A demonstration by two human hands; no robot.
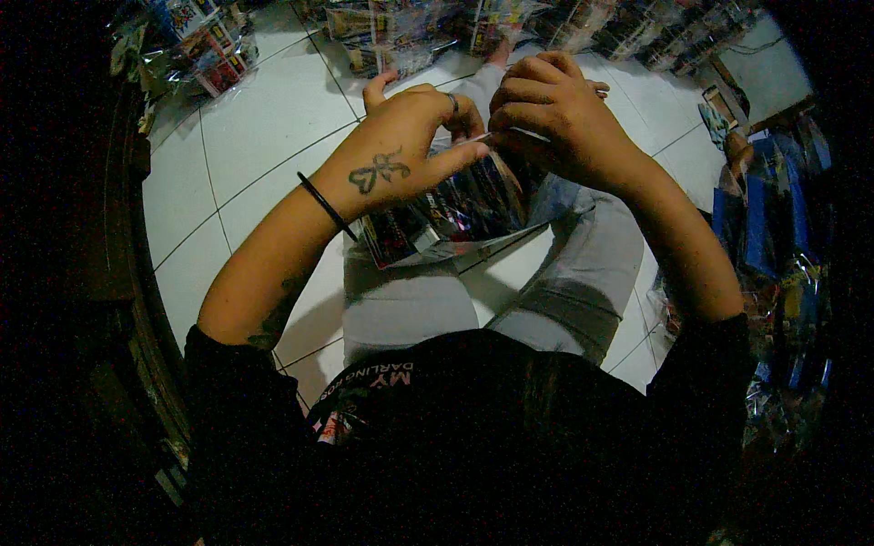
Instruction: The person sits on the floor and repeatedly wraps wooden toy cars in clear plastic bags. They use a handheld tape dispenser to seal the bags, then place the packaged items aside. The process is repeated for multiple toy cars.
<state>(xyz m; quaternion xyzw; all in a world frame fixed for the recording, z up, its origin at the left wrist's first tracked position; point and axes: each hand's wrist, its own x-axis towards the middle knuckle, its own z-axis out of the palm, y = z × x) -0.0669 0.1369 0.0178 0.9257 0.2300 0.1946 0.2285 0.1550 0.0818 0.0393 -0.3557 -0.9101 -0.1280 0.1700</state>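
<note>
1. Pinching the near edge of a clear plastic bag (pixel 546 205), your left hand (pixel 414 136) lies palm down in the head view, its thumb stretched along the edge and its fingers mostly bent underneath.
2. Your right hand (pixel 560 118) meets the left thumb's tip at that edge, with its fingers curled over; the fingertips are hidden, so you cannot tell how firmly it grips, or whether it does.
3. The bag is in front of you, over your grey trousers (pixel 405 309) and between your knees. Dark printed packets (pixel 473 196) show through it; whether the bag rests on your legs cannot be told.
4. On your left wrist you wear a thin black band (pixel 326 206), and on a finger of that hand a ring (pixel 452 103).
5. Around you is a white tiled floor (pixel 259 150). Plastic-wrapped bundles (pixel 391 36) line its far side, another wrapped bundle (pixel 205 50) lies at the upper left, and blue packages (pixel 756 218) stand close together beyond your right arm.
</note>
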